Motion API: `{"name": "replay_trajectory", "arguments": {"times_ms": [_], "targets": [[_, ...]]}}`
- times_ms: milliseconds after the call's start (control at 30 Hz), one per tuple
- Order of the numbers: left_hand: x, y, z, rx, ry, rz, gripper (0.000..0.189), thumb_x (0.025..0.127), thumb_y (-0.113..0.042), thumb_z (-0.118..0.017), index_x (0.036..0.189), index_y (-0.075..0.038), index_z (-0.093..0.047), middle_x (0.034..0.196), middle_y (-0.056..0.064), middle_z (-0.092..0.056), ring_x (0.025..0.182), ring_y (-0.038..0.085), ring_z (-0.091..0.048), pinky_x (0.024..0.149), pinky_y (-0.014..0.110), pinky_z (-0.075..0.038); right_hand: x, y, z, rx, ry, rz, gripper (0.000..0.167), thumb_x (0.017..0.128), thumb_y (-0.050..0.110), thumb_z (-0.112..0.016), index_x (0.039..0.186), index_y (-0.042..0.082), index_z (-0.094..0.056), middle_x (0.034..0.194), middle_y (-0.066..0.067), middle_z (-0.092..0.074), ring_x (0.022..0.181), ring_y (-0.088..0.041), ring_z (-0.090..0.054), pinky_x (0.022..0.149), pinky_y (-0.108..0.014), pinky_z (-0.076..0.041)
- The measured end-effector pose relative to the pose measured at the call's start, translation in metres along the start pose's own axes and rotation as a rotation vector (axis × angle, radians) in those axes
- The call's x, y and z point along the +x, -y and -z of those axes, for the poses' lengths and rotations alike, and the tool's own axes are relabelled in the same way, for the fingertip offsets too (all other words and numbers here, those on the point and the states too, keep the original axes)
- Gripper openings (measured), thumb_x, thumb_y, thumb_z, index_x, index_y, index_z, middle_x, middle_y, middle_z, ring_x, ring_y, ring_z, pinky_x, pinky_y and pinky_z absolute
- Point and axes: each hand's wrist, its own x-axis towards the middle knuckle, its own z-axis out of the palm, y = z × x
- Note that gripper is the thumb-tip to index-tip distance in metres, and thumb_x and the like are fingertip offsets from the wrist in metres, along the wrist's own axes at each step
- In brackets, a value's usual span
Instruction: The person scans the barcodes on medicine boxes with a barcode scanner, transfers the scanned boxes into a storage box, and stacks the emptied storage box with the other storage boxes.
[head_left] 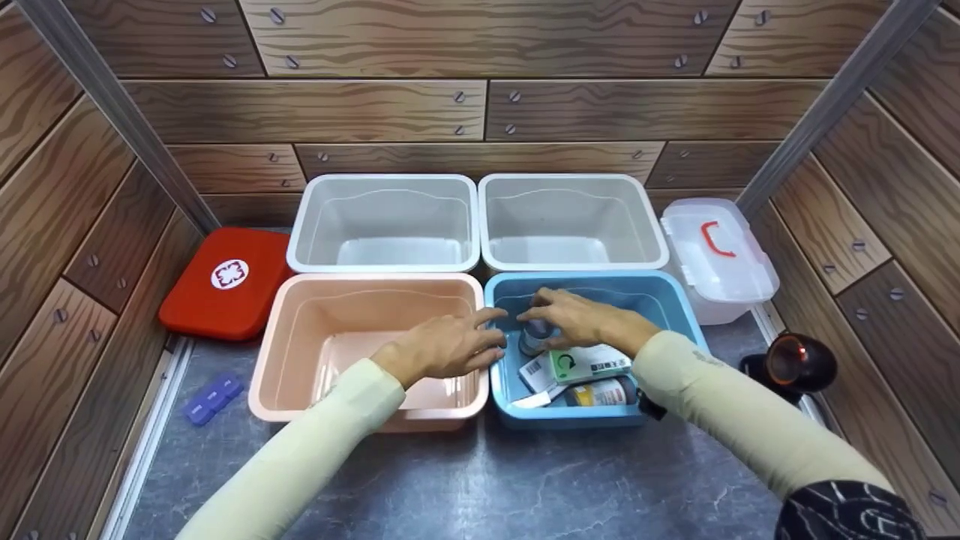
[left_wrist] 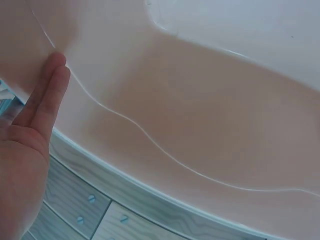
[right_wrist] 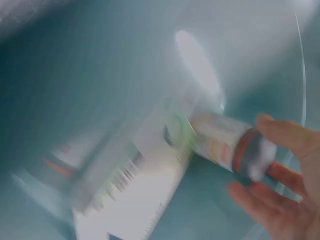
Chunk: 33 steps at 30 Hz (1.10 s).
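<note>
In the blue bin (head_left: 600,281), my right hand (head_left: 574,319) is over a small pill bottle (head_left: 534,337) with a dark cap. In the right wrist view, its thumb and fingers (right_wrist: 285,132) spread around the capped end of that bottle (right_wrist: 220,140); blur hides whether they touch it. Beside it lie a white and green medicine box (head_left: 592,363) and a second bottle (head_left: 600,392) with a yellow and white label. My left hand (head_left: 450,345) hovers at the right rim of the peach bin (head_left: 367,281), its fingers extended and holding nothing.
Two white bins (head_left: 382,180) (head_left: 570,180) stand behind. A red first-aid case (head_left: 217,292) and a purple pill organizer (head_left: 214,397) are at left. On the right are a clear lidded box (head_left: 720,255) with a red handle and a dark rounded object (head_left: 801,363).
</note>
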Motion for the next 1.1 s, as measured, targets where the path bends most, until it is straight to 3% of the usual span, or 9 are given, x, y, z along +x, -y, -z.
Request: {"name": "replay_trajectory", "arguments": {"times_ms": [133, 300, 500, 633, 800, 967, 1100], "targets": [[0.0, 0.0, 0.0, -0.013, -0.003, -0.009, 0.038, 0.118, -0.043, -0.04, 0.135, -0.02, -0.065, 0.173, 0.014, -0.041, 0.095, 0.037, -0.076, 0.089, 0.051, -0.063, 0.007, 0.002, 0.011, -0.02, 0.062, -0.019, 0.056, 0.098, 0.016, -0.082, 0.15, 0.009, -0.065, 0.128, -0.018, -0.06, 0.101, -0.026, -0.063, 0.09, -0.047, -0.059], [0.0, 0.0, 0.0, -0.021, -0.003, -0.013, 0.038, 0.118, -0.043, -0.04, 0.135, -0.019, -0.065, 0.173, 0.014, -0.041, 0.095, 0.037, -0.076, 0.09, 0.051, -0.063, 0.01, 0.003, 0.006, -0.03, 0.112, -0.056, 0.05, 0.099, 0.016, -0.081, 0.147, 0.012, -0.068, 0.134, -0.017, -0.06, 0.109, -0.031, -0.067, 0.095, -0.05, -0.06], [0.0, -0.001, 0.0, -0.028, 0.005, 0.0, 0.037, 0.117, -0.043, -0.04, 0.133, -0.019, -0.064, 0.173, 0.014, -0.04, 0.094, 0.037, -0.076, 0.09, 0.051, -0.063, 0.013, 0.001, -0.002, -0.121, 0.075, -0.008, 0.049, 0.096, 0.014, -0.084, 0.142, 0.011, -0.067, 0.14, -0.024, -0.059, 0.118, -0.041, -0.068, 0.101, -0.055, -0.059], [0.002, -0.002, 0.0, -0.026, 0.009, 0.002, 0.038, 0.118, -0.043, -0.04, 0.134, -0.019, -0.064, 0.174, 0.014, -0.039, 0.098, 0.037, -0.076, 0.091, 0.051, -0.063, 0.008, -0.001, 0.003, -0.125, 0.038, 0.01, 0.047, 0.094, 0.013, -0.086, 0.137, 0.012, -0.066, 0.135, -0.025, -0.06, 0.114, -0.042, -0.068, 0.097, -0.056, -0.06], [0.002, -0.003, 0.0, -0.023, 0.005, 0.012, 0.038, 0.117, -0.042, -0.04, 0.136, -0.019, -0.064, 0.174, 0.013, -0.039, 0.099, 0.036, -0.075, 0.092, 0.05, -0.063, -0.007, -0.008, 0.019, 0.031, -0.039, 0.021, 0.043, 0.092, 0.008, -0.082, 0.133, 0.014, -0.069, 0.129, -0.018, -0.057, 0.106, -0.034, -0.066, 0.09, -0.051, -0.061], [0.002, -0.003, 0.0, -0.037, -0.002, 0.015, 0.036, 0.116, -0.04, -0.042, 0.133, -0.02, -0.066, 0.172, 0.012, -0.042, 0.099, 0.036, -0.076, 0.092, 0.05, -0.063, -0.029, -0.019, 0.034, 0.25, -0.149, 0.0, 0.042, 0.088, 0.001, -0.077, 0.13, 0.01, -0.074, 0.138, -0.02, -0.059, 0.118, -0.037, -0.065, 0.099, -0.054, -0.06], [0.002, -0.003, 0.001, -0.047, -0.014, 0.019, 0.034, 0.114, -0.038, -0.044, 0.129, -0.02, -0.069, 0.17, 0.012, -0.045, 0.096, 0.037, -0.076, 0.091, 0.05, -0.063, -0.046, -0.033, 0.038, 0.368, -0.278, 0.009, 0.044, 0.085, -0.004, -0.08, 0.127, 0.006, -0.072, 0.135, -0.021, -0.064, 0.12, -0.038, -0.064, 0.1, -0.055, -0.057]]}}
